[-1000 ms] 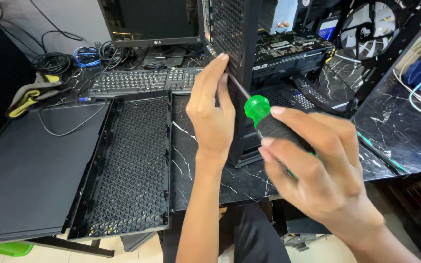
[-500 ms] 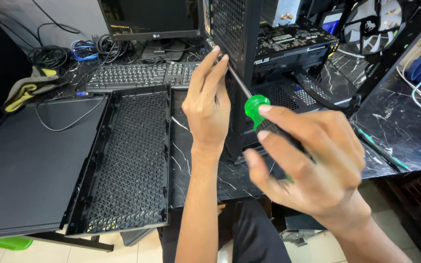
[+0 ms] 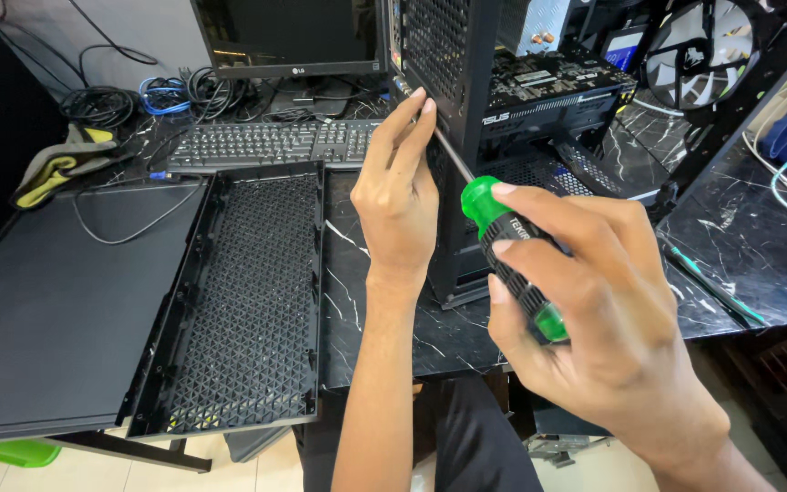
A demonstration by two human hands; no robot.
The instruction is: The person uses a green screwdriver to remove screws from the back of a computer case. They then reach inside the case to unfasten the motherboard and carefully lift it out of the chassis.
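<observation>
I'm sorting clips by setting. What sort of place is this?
Probably a computer repair or build bench: an open computer case, a removed mesh panel on the marble-patterned desk, and a keyboard.

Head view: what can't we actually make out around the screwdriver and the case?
- Screwdriver tip: hidden behind the left hand fingers in the head view, so the screw cannot be seen.
- Lower end of the handle: wrapped by the right hand.
- Computer case: its top is cut off by the upper frame edge.
- Case interior behind the mesh: too dark to read.
- Monitor: only its bottom part is in frame.
</observation>
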